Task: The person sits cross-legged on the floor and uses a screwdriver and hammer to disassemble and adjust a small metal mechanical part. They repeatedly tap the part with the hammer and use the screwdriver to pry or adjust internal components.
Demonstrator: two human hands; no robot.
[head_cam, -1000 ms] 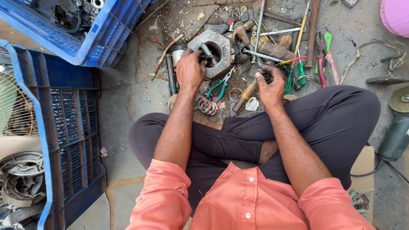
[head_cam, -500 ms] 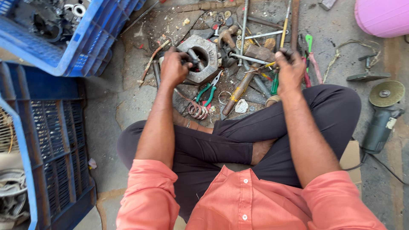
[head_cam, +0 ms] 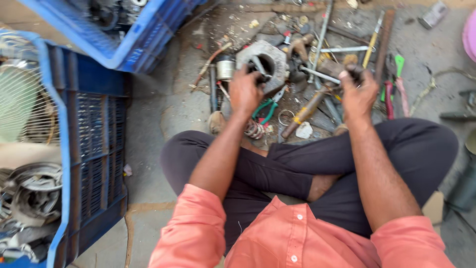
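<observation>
Concrete floor lay strewn with tools as the left hand (head_cam: 246, 91) stayed clamped on the grey round metal motor housing (head_cam: 263, 62), while the right hand (head_cam: 358, 93), just right of it, had closed on a dark tool handle (head_cam: 353, 71).

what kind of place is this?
Likely an informal repair workshop, with the work done on the floor. Hand tools such as pliers lie scattered on bare concrete, blue crates hold used metal parts, and the left hand grips a metal housing.

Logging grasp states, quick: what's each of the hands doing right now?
Left hand: closed on the grey metal housing.
Right hand: closed around a dark tool handle.
</observation>
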